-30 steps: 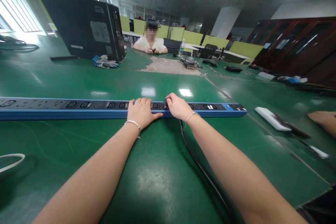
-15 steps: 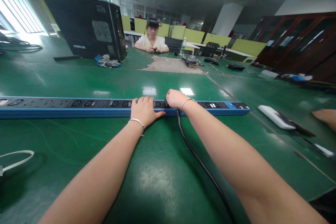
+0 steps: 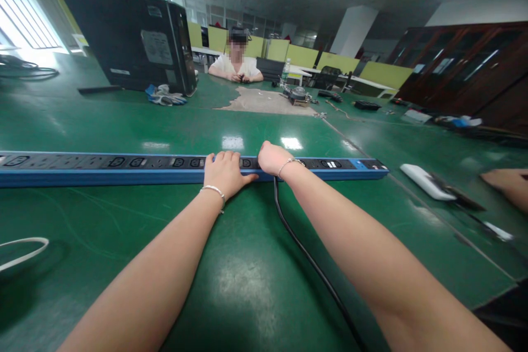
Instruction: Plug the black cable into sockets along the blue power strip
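- Glossy green tabletop (image 3: 115,135) fills most of the frame; its smoothness could let the long blue power strip with black sockets (image 3: 124,177), lying across the middle, skid under a sideways push.
- Near centre, the left hand (image 3: 226,169) is spread over the strip, thumb splayed at its near edge; a slackened hold might let it twist.
- Just right, the right hand (image 3: 274,159) is curled closed at the upper end of the thick black cable (image 3: 305,256); I can't see that end.
- Drag from the cable, trailing toward lower right, could tilt it crooked.
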`<state>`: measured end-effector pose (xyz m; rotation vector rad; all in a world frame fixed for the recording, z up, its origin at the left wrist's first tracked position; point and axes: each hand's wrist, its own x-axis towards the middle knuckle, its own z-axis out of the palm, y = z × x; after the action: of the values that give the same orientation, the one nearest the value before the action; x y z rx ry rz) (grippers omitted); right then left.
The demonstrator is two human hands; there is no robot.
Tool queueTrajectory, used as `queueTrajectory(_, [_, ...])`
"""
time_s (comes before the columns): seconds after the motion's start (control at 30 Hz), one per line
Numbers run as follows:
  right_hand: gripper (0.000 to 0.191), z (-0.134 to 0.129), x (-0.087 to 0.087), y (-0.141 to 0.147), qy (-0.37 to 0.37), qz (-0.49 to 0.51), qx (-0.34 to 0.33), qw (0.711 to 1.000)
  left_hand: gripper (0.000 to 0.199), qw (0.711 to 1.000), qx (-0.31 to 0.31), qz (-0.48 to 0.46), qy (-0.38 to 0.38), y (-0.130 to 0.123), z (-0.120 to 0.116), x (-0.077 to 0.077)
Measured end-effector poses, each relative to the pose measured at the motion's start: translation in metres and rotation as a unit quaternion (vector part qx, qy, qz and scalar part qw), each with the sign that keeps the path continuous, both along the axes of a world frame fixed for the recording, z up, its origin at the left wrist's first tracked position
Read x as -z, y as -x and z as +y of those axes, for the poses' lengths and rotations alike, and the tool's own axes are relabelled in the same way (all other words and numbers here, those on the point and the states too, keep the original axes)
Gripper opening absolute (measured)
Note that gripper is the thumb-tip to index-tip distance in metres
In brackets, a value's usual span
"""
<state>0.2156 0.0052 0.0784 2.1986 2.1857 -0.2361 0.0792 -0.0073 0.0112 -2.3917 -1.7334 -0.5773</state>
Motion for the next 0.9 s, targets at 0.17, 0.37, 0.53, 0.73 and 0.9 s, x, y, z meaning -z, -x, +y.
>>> queueTrajectory(0.17, [0.040,-0.005,-0.003,0.002,0.001,0.000,0.018,1.000,0.070,1.000,0.003,-0.001,-0.001,0.000,0.001,0.000])
queueTrajectory(0.37, [0.036,-0.019,0.003,0.015,-0.040,0.014,0.042,0.998,0.065,1.000,0.007,-0.006,-0.011,0.000,0.000,0.000])
queueTrajectory(0.53, [0.036,-0.026,0.010,0.015,-0.034,0.043,0.050,0.997,0.064,1.000,0.010,-0.005,-0.021,0.000,-0.002,0.001])
queueTrajectory(0.73, [0.037,-0.027,0.013,0.013,-0.056,0.050,0.042,0.996,0.063,1.000,0.009,-0.009,-0.027,0.000,-0.003,0.001])
queueTrajectory(0.9, [0.036,-0.021,0.018,0.011,-0.052,0.082,0.046,0.994,0.063,0.999,0.010,0.001,-0.033,0.000,-0.003,0.002])
